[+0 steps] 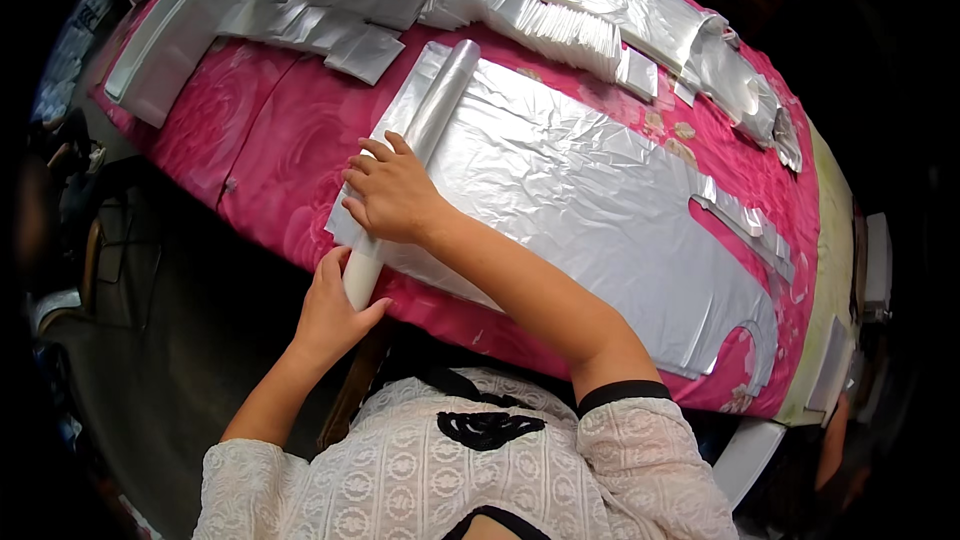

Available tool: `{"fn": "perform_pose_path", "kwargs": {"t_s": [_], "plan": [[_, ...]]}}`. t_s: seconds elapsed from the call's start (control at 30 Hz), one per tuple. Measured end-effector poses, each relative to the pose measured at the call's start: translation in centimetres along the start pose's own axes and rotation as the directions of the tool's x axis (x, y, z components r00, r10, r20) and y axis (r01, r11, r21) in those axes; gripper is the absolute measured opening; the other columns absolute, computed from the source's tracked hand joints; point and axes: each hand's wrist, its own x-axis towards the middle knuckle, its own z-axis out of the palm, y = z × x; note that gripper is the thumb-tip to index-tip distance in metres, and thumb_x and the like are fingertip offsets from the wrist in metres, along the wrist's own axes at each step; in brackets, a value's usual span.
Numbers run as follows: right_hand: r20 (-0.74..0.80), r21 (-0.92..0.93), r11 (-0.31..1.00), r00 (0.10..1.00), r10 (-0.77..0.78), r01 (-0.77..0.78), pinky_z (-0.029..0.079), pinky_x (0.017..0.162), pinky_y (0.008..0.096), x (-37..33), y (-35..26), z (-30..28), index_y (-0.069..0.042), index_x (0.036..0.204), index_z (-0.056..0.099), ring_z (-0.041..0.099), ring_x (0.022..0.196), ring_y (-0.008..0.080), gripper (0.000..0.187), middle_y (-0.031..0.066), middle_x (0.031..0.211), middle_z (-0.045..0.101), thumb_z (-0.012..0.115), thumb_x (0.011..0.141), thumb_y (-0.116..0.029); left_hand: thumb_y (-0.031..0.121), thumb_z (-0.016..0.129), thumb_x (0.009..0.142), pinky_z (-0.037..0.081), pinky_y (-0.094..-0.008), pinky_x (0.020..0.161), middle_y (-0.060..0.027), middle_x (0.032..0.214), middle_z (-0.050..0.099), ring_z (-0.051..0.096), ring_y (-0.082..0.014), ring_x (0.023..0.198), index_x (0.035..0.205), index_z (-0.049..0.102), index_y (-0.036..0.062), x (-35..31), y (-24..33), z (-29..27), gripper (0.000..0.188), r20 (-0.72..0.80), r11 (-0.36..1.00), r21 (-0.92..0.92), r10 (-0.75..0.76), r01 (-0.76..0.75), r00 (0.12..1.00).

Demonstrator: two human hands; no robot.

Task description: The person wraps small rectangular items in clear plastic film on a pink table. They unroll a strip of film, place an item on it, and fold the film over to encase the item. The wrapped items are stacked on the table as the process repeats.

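Head view: silver plastic sheet (590,210) being rolled on pink desk (270,150); roll (425,135) gripped by left hand (335,305), pressed by right hand (392,190); further even rolling judged required.

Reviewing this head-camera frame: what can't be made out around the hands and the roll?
- Middle of the white roll: covered by the right hand.
- Left hand palm and fingers: wrapped around the roll's near end, only the back shows.
- Silver plastic sheet near corner: hidden under the right forearm.
- White tray contents: bent at the picture's rim, too small.
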Motion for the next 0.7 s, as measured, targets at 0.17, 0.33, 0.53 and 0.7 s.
{"fn": "perform_pose_path", "kwargs": {"t_s": [0.17,0.33,0.53,0.7], "plan": [[-0.668,0.091,0.995,0.738,0.091,-0.040,0.008,0.111,0.0483,0.9,-1.4,3.1,-0.004,0.138,0.031,0.010,0.137,0.0380,0.066,0.0206,0.145,0.020,0.050,0.076,-0.018,0.008,0.077,0.065,0.047,-0.0320,0.082,-0.0122,0.104,0.060,0.059,-0.0211,0.092,0.119,0.047,-0.0018,-0.1,-1.3,-1.2,0.062,0.035,0.930,-0.362,-0.049,0.059,0.998],[-0.721,0.562,0.827,0.498,0.482,0.014,0.018,0.109,0.0471,-2.7,-2.5,2.5,-0.003,0.142,-0.001,0.001,0.138,0.0364,0.090,0.0237,0.145,-0.005,0.051,0.069,-0.005,0.016,0.074,0.072,0.050,-0.0275,0.076,-0.0078,0.098,0.061,0.059,-0.0119,0.083,0.120,0.049,-0.0005,-1.6,-0.7,0.4,0.056,0.309,0.551,-0.799,0.037,0.239,0.950],[-0.272,0.788,-0.322,0.766,0.583,0.525,0.050,0.079,0.0318,-10.3,-1.7,-4.1,0.000,0.128,0.026,0.057,0.089,0.0198,0.073,0.0140,0.101,0.050,0.070,0.075,-0.022,0.039,0.075,0.069,0.053,-0.0285,0.069,-0.0087,0.095,0.060,0.060,-0.0146,0.082,0.122,0.044,-0.0039,-0.5,4.3,0.5,0.075,0.530,0.133,-0.835,0.455,0.534,0.715],[-0.364,0.904,0.127,0.577,0.731,0.409,0.051,0.069,0.0309,-13.1,0.9,-4.5,0.003,0.114,0.037,0.058,0.079,0.0154,0.056,0.0107,0.092,0.051,0.070,0.075,-0.021,0.024,0.070,0.076,0.048,-0.0275,0.063,-0.0051,0.088,0.058,0.058,-0.0126,0.073,0.114,0.049,-0.0010,1.1,8.2,3.2,0.051,0.411,0.656,-0.735,0.227,0.173,0.883]]}}
